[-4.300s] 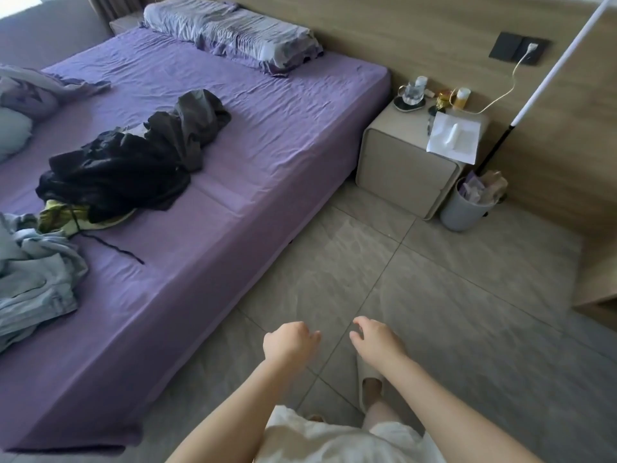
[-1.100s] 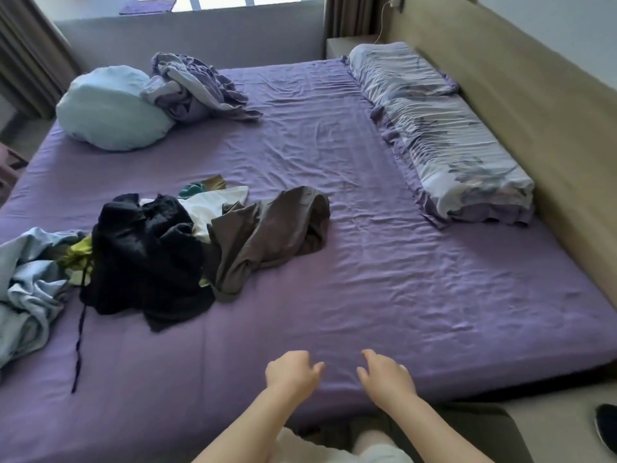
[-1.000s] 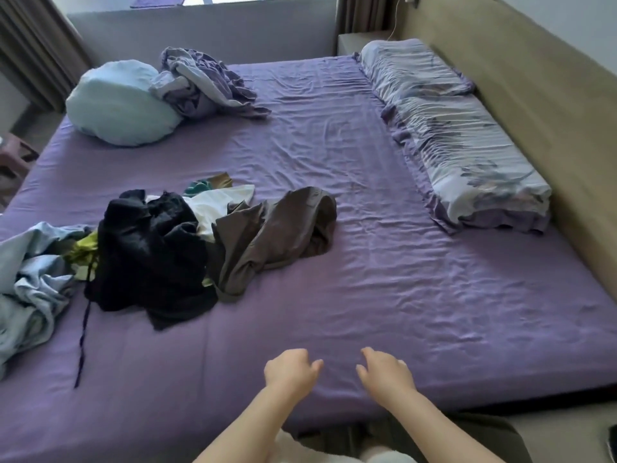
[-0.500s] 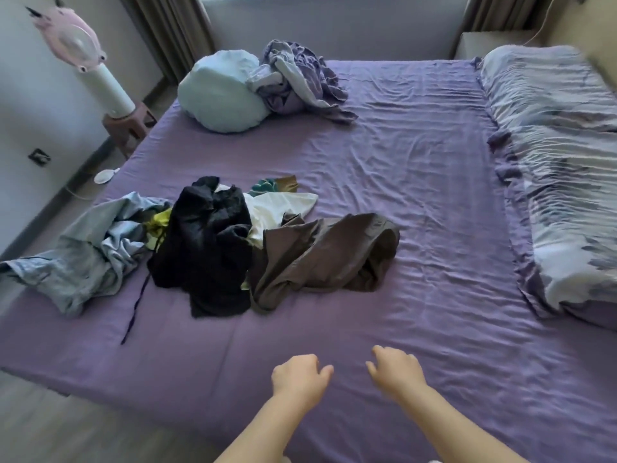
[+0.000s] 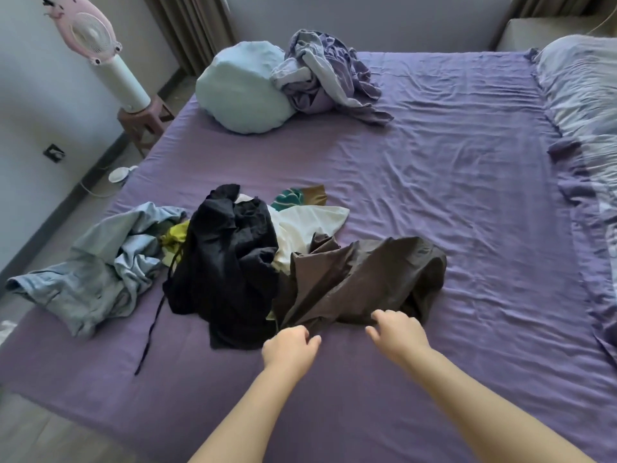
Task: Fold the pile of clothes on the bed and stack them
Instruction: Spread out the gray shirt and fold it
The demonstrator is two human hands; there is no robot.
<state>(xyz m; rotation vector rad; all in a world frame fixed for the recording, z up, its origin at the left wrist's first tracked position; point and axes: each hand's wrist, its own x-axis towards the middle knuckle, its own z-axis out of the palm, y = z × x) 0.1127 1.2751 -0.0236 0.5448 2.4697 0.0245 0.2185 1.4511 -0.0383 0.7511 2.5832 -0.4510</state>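
1. Heaped near the front-left part of the bed, the pile of clothes is unfolded and tangled, its pieces overlapping in a loose sprawl.
2. At the pile's right side lies a dark brown garment, smooth and thin-looking, creased into long soft folds and spread widest of all.
3. Beside it, in the middle, a black garment is bunched high, matte and crinkled, with a thin black cord trailing from it across the sheet toward the bed's front edge.
4. Behind these, a white piece lies fairly flat, a teal-and-mustard patterned scrap shows at the back, and a yellow-green piece peeks out on the left.
5. Leftmost, a pale blue shirt, rumpled, reaches the bed's left edge.
6. Both bare forearms reach in from below. The left hand has its fingers curled at the brown garment's near hem; whether it grips cloth I cannot tell. The right hand is loosely curled just at the same hem, fingers relaxed, holding nothing I can make out.
7. Covering the bed is a purple sheet, wrinkled in fine ridges.
8. Farther back sit a round pale blue cushion and a crumpled lilac-grey blanket, touching; a striped pillow lies at the right.
9. On a stool left of the bed stands a pink fan.
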